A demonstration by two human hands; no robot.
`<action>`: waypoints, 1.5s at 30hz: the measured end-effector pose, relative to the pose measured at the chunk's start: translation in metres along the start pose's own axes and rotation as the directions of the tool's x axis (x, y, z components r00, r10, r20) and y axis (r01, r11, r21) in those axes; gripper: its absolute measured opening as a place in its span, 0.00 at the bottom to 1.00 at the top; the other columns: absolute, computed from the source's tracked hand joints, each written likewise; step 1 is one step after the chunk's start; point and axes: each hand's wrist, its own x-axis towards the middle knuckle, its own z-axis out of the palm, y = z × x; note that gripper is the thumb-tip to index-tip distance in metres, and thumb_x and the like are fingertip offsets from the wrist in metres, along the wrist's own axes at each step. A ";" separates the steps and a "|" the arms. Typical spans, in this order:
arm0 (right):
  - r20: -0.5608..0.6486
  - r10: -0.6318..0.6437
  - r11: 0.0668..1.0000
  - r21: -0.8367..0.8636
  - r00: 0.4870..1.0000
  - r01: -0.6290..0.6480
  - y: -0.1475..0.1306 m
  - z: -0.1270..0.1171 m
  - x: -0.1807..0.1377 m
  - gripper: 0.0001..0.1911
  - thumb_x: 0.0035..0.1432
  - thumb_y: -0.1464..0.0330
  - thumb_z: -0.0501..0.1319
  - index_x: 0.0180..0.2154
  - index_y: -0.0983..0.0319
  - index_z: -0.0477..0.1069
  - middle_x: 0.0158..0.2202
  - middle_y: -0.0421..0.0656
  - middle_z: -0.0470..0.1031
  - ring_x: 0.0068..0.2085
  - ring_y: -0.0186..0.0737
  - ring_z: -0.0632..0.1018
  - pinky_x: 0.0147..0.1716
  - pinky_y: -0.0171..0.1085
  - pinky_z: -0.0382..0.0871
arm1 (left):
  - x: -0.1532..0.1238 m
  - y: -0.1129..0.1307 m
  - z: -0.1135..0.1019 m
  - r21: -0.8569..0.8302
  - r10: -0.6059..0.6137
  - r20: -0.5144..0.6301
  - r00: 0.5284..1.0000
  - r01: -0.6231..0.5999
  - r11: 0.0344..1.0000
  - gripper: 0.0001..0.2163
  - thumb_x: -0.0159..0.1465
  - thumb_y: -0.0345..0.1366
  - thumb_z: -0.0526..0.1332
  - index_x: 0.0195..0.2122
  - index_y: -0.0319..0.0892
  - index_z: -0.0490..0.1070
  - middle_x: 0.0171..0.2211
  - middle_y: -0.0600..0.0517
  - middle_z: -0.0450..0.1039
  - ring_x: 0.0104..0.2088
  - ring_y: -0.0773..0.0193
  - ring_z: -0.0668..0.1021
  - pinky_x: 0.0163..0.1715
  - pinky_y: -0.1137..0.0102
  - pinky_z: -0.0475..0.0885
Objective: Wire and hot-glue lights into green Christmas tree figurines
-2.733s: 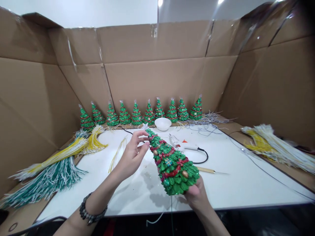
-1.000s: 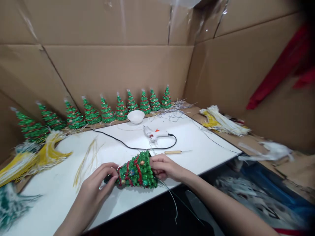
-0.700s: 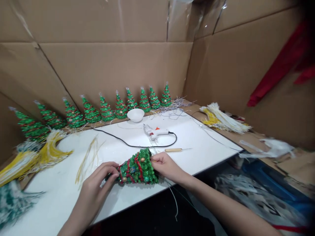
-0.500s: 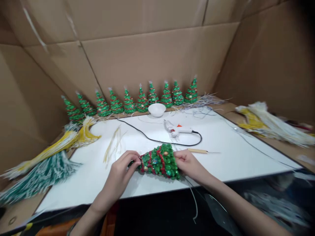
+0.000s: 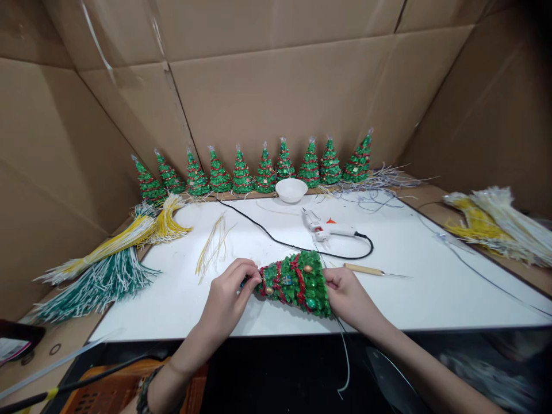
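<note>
A small green glittery Christmas tree [image 5: 296, 283] with red garlands and tiny ornaments lies on its side near the front edge of the white table [image 5: 414, 287]. Its tip points left. My left hand [image 5: 228, 296] is pinched around the tip. My right hand [image 5: 348, 294] grips the wide base, and a thin wire [image 5: 345, 362] hangs down from there over the table edge.
A row of several finished trees [image 5: 263, 169] stands along the cardboard back wall. A white bowl [image 5: 291, 190], a glue gun [image 5: 328, 227] with black cord and a wooden-handled awl [image 5: 371, 270] lie behind my hands. Bundles of yellow, white and green strips [image 5: 103, 264] lie left, more [image 5: 495, 221] right.
The tree went from held up in the air to lying sideways low over the table, tip to the left. My view swung right, then back to centre.
</note>
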 end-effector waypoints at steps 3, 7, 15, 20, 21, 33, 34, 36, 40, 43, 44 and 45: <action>-0.011 0.030 1.000 0.003 1.000 -0.030 0.001 0.002 -0.001 0.23 0.50 0.59 0.63 0.14 0.59 0.55 0.14 0.37 0.56 0.20 0.32 0.60 0.17 0.32 0.55 | -0.001 0.002 0.001 0.005 0.009 -0.026 1.000 -0.009 1.000 0.06 0.69 0.31 0.57 0.35 0.42 0.70 0.35 0.49 0.75 0.37 0.63 0.79 0.37 0.70 0.74; -0.054 0.051 0.998 0.034 0.997 -0.049 0.002 0.002 0.000 0.24 0.51 0.56 0.63 0.14 0.59 0.55 0.14 0.36 0.54 0.20 0.30 0.58 0.17 0.31 0.53 | -0.004 0.001 0.002 0.004 0.018 -0.058 0.998 -0.017 1.000 0.06 0.69 0.30 0.57 0.34 0.42 0.71 0.34 0.49 0.75 0.36 0.63 0.79 0.36 0.71 0.74; -0.021 0.140 0.976 0.171 0.990 -0.134 0.001 0.004 0.003 0.25 0.50 0.53 0.67 0.16 0.59 0.58 0.14 0.34 0.54 0.19 0.31 0.60 0.18 0.32 0.57 | -0.006 0.001 0.005 -0.007 0.043 -0.107 0.993 -0.044 0.999 0.06 0.69 0.30 0.58 0.34 0.42 0.71 0.33 0.49 0.76 0.35 0.63 0.80 0.35 0.70 0.75; -0.031 0.149 0.977 0.156 0.988 -0.142 0.005 0.007 0.004 0.25 0.47 0.50 0.68 0.16 0.60 0.61 0.13 0.35 0.56 0.18 0.31 0.59 0.17 0.33 0.56 | -0.006 0.001 0.005 0.008 0.069 -0.125 0.990 -0.068 0.998 0.06 0.68 0.29 0.58 0.34 0.41 0.71 0.33 0.49 0.76 0.34 0.64 0.80 0.35 0.71 0.75; -0.036 0.146 0.979 0.151 0.989 -0.139 0.005 0.007 0.003 0.25 0.47 0.50 0.67 0.16 0.60 0.61 0.13 0.35 0.57 0.18 0.31 0.60 0.18 0.33 0.56 | -0.006 0.001 0.005 0.007 0.068 -0.124 0.990 -0.068 0.998 0.06 0.68 0.29 0.58 0.34 0.41 0.72 0.33 0.50 0.76 0.34 0.64 0.80 0.35 0.71 0.75; -0.065 0.114 0.983 0.151 0.991 -0.104 -0.005 0.010 0.000 0.26 0.51 0.48 0.64 0.17 0.59 0.59 0.15 0.35 0.54 0.21 0.32 0.58 0.21 0.33 0.54 | -0.013 -0.005 0.005 -0.045 0.068 -0.097 0.993 -0.073 0.996 0.05 0.68 0.28 0.59 0.34 0.42 0.72 0.33 0.50 0.76 0.36 0.64 0.81 0.35 0.71 0.75; -0.051 0.126 0.979 0.166 0.991 -0.116 -0.005 0.009 0.000 0.26 0.52 0.48 0.63 0.18 0.59 0.59 0.16 0.35 0.54 0.21 0.31 0.57 0.20 0.33 0.53 | -0.013 -0.006 0.004 -0.041 0.067 -0.091 0.994 -0.071 0.997 0.05 0.68 0.28 0.59 0.35 0.42 0.71 0.33 0.51 0.76 0.36 0.64 0.80 0.36 0.71 0.75; -0.049 0.131 0.979 0.161 0.990 -0.122 -0.003 0.005 0.000 0.26 0.54 0.49 0.62 0.19 0.59 0.57 0.17 0.34 0.52 0.20 0.29 0.54 0.20 0.32 0.49 | -0.014 -0.008 0.003 -0.024 0.053 -0.080 0.995 -0.055 0.998 0.03 0.68 0.29 0.60 0.37 0.42 0.71 0.34 0.50 0.76 0.37 0.65 0.80 0.37 0.71 0.75; -0.058 0.040 0.999 0.016 0.997 -0.039 0.000 -0.005 -0.003 0.24 0.59 0.51 0.58 0.20 0.58 0.54 0.18 0.33 0.49 0.20 0.31 0.54 0.20 0.33 0.48 | -0.015 -0.012 0.000 0.014 0.012 -0.023 1.000 -0.012 1.000 0.07 0.66 0.33 0.62 0.45 0.42 0.70 0.40 0.48 0.76 0.41 0.62 0.79 0.41 0.68 0.76; -0.036 -0.058 0.983 -0.177 0.998 0.051 -0.006 -0.013 -0.007 0.20 0.62 0.54 0.54 0.22 0.59 0.61 0.20 0.37 0.59 0.23 0.35 0.63 0.23 0.35 0.54 | -0.014 -0.015 -0.001 0.030 -0.032 0.044 0.999 0.031 0.999 0.12 0.66 0.35 0.63 0.50 0.43 0.69 0.47 0.46 0.76 0.47 0.59 0.79 0.46 0.64 0.75; -0.034 -0.092 0.966 -0.248 0.995 0.080 -0.008 -0.016 -0.009 0.19 0.63 0.56 0.53 0.24 0.59 0.63 0.21 0.39 0.63 0.24 0.37 0.65 0.24 0.36 0.56 | -0.014 -0.016 -0.002 0.029 -0.049 0.068 0.996 0.047 0.998 0.13 0.66 0.36 0.63 0.51 0.43 0.69 0.48 0.46 0.76 0.48 0.58 0.79 0.47 0.63 0.75; -0.034 -0.123 0.944 -0.314 0.992 0.106 -0.010 -0.019 -0.011 0.18 0.63 0.57 0.53 0.25 0.59 0.65 0.22 0.40 0.65 0.24 0.38 0.67 0.25 0.36 0.57 | -0.013 -0.016 -0.002 0.027 -0.066 0.094 0.993 0.064 0.998 0.13 0.66 0.37 0.62 0.51 0.43 0.69 0.48 0.46 0.77 0.48 0.58 0.79 0.48 0.62 0.75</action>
